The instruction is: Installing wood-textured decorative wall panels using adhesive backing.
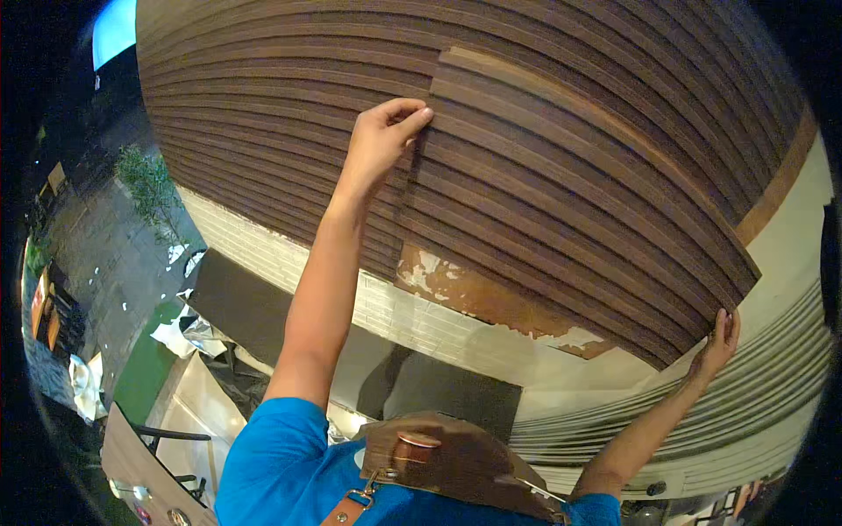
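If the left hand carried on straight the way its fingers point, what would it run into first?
Most likely the left edge of the overlapping brown ribbed panel: the left hand appears right at it, though depth makes actual contact hard to confirm.

The left grip point(382, 140) pinches ahead; the right grip point(718, 346) reaches out sideways.

Dressed in a bright blue shirt point(276, 456) with short sleeves point(596, 509); wears over it a brown apron point(493, 463), clipped to a tan leather strap point(340, 511) by a silvery metal clasp point(363, 498), and bears at the bib a small round reddish-brown piece point(418, 439) with a pale rim
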`<action>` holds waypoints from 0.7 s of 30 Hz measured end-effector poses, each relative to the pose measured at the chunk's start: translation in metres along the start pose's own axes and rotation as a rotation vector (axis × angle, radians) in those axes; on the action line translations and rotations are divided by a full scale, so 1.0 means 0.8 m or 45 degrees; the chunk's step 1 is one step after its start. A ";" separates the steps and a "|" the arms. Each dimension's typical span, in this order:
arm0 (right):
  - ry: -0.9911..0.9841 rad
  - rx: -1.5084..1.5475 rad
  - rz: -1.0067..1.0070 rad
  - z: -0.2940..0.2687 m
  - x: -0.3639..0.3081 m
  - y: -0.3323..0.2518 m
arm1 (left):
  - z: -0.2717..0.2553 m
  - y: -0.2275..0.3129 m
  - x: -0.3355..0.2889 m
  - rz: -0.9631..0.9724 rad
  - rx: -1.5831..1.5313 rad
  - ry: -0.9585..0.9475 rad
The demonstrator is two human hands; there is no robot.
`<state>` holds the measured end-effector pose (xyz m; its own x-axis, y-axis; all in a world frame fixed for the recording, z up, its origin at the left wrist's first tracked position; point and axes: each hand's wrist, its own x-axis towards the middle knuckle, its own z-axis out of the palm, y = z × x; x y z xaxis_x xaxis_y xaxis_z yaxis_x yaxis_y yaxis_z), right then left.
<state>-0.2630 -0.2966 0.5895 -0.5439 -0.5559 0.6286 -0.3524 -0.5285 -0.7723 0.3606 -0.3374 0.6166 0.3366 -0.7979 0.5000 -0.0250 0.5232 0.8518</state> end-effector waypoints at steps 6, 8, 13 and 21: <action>-0.043 0.190 0.050 0.014 0.012 0.010 | 0.001 -0.011 0.024 0.206 0.029 0.119; 0.107 0.064 0.019 0.020 0.013 0.014 | 0.004 -0.014 0.030 0.209 0.069 0.127; 0.100 0.174 0.130 0.034 0.015 0.029 | 0.006 -0.018 0.035 0.115 0.100 0.129; 0.041 0.330 0.160 0.045 0.046 0.065 | 0.012 -0.010 0.040 0.224 0.106 0.140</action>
<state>-0.2738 -0.3673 0.5759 -0.5963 -0.6092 0.5228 -0.0761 -0.6054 -0.7923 0.3626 -0.3699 0.6268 0.4209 -0.6568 0.6257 -0.1684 0.6212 0.7653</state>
